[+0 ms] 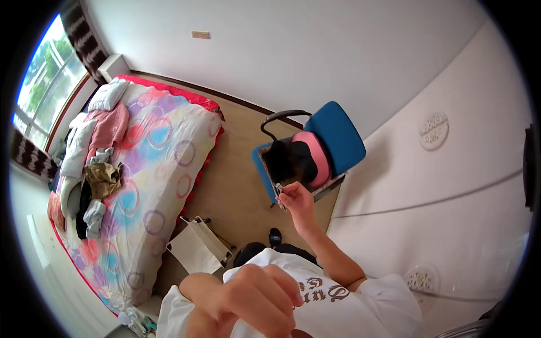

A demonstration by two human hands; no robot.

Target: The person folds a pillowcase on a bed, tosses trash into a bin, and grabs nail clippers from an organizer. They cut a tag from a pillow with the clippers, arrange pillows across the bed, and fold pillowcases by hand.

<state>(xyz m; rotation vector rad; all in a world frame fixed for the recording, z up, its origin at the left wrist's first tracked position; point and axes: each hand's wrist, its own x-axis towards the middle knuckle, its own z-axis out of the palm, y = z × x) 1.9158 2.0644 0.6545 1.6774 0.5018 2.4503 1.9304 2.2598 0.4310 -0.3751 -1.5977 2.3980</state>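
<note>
My right hand [297,201] is raised in front of the chair and pinches a small silvery metal object [279,190] between thumb and fingers. Close to the camera, over my white shirt [349,307], my left hand [256,301] is curled with its fingers bent. Its palm side is turned out of sight, so anything inside it is hidden. The two hands are well apart.
A blue chair [338,135] holds a pink and black cushion [315,160]. To the left is a bed [163,146] with clothes [107,127] and pillows. A folding stool [200,245] stands beside it, near a dark slipper [275,236]. White walls rise behind and right.
</note>
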